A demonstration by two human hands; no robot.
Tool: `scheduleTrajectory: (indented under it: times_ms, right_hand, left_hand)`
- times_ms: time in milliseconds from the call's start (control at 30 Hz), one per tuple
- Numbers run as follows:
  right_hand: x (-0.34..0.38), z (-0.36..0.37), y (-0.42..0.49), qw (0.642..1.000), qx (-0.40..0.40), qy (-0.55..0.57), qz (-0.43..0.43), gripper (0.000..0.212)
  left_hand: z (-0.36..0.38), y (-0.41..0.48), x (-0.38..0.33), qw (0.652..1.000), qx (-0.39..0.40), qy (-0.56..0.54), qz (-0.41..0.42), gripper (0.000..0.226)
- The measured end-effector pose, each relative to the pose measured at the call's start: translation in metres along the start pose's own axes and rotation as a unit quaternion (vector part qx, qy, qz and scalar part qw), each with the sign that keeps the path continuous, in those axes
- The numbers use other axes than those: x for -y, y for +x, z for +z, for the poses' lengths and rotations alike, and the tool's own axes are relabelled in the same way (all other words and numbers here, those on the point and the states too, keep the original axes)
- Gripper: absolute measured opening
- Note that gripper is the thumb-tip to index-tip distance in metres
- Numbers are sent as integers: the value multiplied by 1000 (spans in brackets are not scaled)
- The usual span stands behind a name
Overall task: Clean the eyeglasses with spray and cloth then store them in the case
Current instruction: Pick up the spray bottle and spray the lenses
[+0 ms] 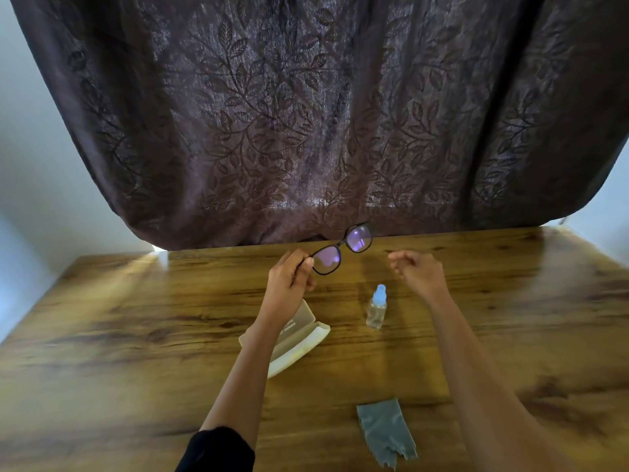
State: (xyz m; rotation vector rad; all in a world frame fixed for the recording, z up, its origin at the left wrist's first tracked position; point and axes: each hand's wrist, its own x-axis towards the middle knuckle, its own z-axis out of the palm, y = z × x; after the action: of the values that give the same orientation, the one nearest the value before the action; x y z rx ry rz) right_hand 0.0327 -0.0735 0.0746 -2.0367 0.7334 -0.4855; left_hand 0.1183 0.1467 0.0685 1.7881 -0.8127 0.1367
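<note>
We face a glossy brown wood-grain table (136,335), behind it a dark plum curtain with woven leaf pattern (306,114), pale white walls (30,165) flanking our view

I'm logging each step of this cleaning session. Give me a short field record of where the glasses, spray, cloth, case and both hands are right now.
left hand: pinches the eyeglasses by one end of the frame, raised above the table
right hand: empty, fingers loosely curled, apart from the eyeglasses
spray bottle: upright on the table, untouched
cloth: lying on the table nearest the person, untouched
case: open on the table, partly under the left forearm
</note>
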Motion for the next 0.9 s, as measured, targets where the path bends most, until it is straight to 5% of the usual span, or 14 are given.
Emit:
scheduleTrajectory:
  times_ms: [233,467,900]
  right_hand:
    - [-27,15,-23,993,108,-40,-6,42]
    - [-41,33,-35,992,100,-75,-4,54]
    - [-40,42,-40,999,37,-37,11,43]
  left_hand:
    - [5,-8,8,999,-4,-5,-37,19]
    - [5,-13,11,999,-18,11,-43,20]
    - [2,-13,8,998,-27,18,-47,16]
